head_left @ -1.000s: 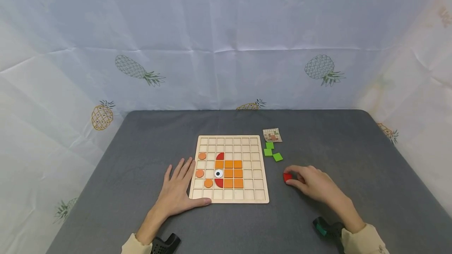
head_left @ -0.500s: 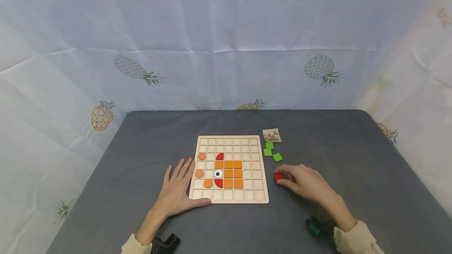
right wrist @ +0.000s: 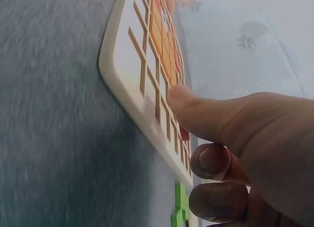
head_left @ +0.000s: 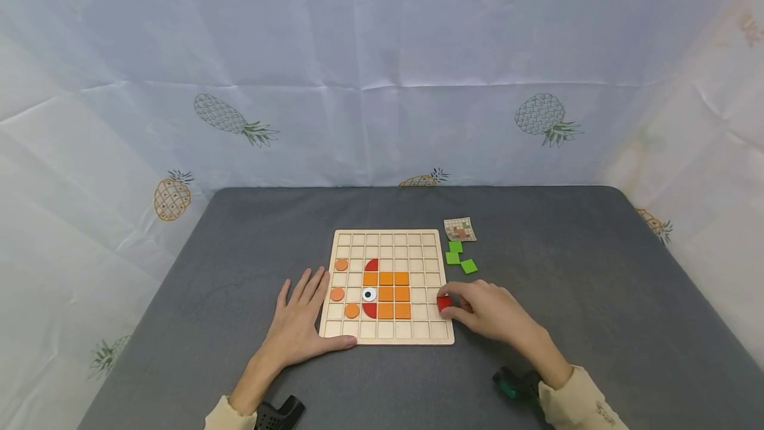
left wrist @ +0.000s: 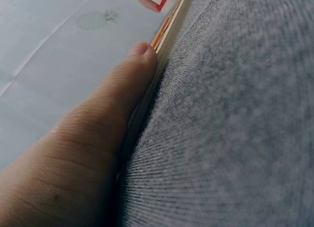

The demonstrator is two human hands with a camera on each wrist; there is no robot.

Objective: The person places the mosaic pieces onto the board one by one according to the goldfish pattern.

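A pale wooden grid board [head_left: 421, 330] lies on the grey table. My left hand [head_left: 298, 324] rests spread at its left side, fingertips at the edge and thumb along the front left corner. Between thumb and fingers my right hand [head_left: 492, 310] pinches a small red piece [head_left: 444, 303] above the board's right edge. The right wrist view shows this red piece [right wrist: 184, 133] mostly hidden behind the thumb. Set in the board are several orange squares [head_left: 386, 294], several orange discs [head_left: 352, 310], red quarter-round pieces [head_left: 370, 310] and a white eye disc [head_left: 369, 294].
Three green squares [head_left: 453, 258] lie just right of the board. Behind them is a small printed pattern card [head_left: 460, 229]. A pineapple-print cloth [head_left: 382, 131] hangs beyond the table's far edge.
My right hand has carried the red piece leftward, from the bare table to above the board's right edge. The left hand and the board have stayed in place.
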